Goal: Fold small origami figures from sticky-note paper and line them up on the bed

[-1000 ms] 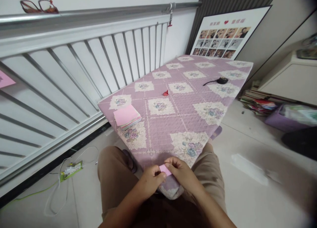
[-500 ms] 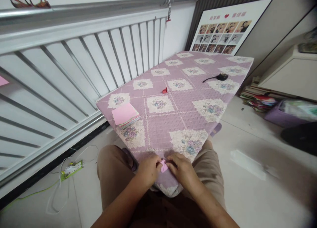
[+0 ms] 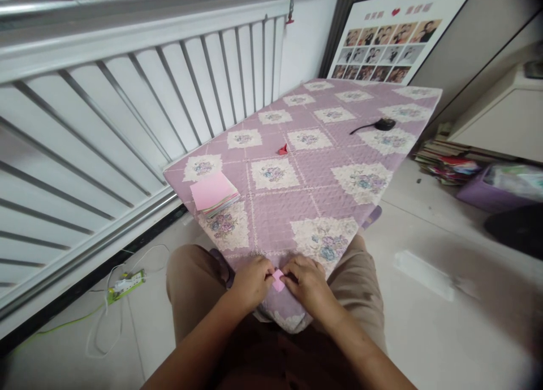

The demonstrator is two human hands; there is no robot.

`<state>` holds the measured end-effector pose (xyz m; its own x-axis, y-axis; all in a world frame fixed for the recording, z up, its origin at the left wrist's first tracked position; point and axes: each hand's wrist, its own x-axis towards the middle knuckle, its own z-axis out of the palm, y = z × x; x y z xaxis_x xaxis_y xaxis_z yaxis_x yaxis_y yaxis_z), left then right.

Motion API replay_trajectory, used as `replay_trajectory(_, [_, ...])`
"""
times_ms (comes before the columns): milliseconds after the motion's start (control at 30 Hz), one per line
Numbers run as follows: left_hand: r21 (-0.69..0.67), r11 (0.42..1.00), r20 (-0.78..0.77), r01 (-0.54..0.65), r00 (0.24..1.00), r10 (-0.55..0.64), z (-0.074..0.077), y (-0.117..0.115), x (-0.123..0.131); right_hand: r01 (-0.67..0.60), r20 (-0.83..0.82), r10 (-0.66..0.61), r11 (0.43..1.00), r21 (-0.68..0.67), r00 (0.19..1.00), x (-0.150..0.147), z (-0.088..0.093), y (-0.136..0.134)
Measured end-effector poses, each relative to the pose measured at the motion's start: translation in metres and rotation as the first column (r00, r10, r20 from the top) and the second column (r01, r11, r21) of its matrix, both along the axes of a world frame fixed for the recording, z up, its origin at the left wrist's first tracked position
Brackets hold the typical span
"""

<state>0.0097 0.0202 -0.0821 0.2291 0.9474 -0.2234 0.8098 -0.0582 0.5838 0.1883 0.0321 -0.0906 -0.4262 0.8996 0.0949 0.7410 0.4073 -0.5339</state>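
A small folded pink paper [image 3: 278, 280] lies at the near corner of the purple flowered tablecloth [image 3: 309, 175]. My left hand [image 3: 251, 282] pinches its left side with curled fingers. My right hand [image 3: 309, 282] pinches its right side, fingers bent and pressed onto it. Both hands rest on the cloth above my knees. A stack of coloured paper squares [image 3: 214, 193] with a pink sheet on top lies at the table's left corner, well ahead of my left hand. A small red folded piece [image 3: 283, 149] sits near the table's middle.
A black object with a cord [image 3: 379, 125] lies at the far right of the table. White railing bars [image 3: 127, 113] run along the left. A photo board [image 3: 382, 45] leans at the back. Books [image 3: 445, 164] and a purple bin [image 3: 492, 192] sit on the floor right; a power strip [image 3: 125, 281] lies left.
The pink paper has gone from held just above the table corner to pressed on the cloth, and it looks smaller and more folded. Both hands have closed in on it.
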Motion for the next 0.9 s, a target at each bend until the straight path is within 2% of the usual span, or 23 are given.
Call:
replay_trajectory(267, [-0.033, 0.998, -0.024, 0.051, 0.998, -0.052, 0.007, 0.010, 0.003, -0.051, 0.036, 0.052, 0.999, -0.011, 0.998, 0.001, 0.001, 0.006])
replay_trajectory(600, [0.008, 0.979, -0.076, 0.205, 0.976, -0.204, -0.005, 0.003, -0.007, -0.201, 0.068, 0.196, 0.977, 0.072, 0.978, 0.007, -0.003, 0.010])
replay_trajectory(900, [0.054, 0.956, -0.239, 0.289, 0.933, -0.269, -0.011, -0.010, -0.006, -0.296, 0.163, 0.259, 0.915, 0.274, 0.952, 0.010, -0.010, 0.000])
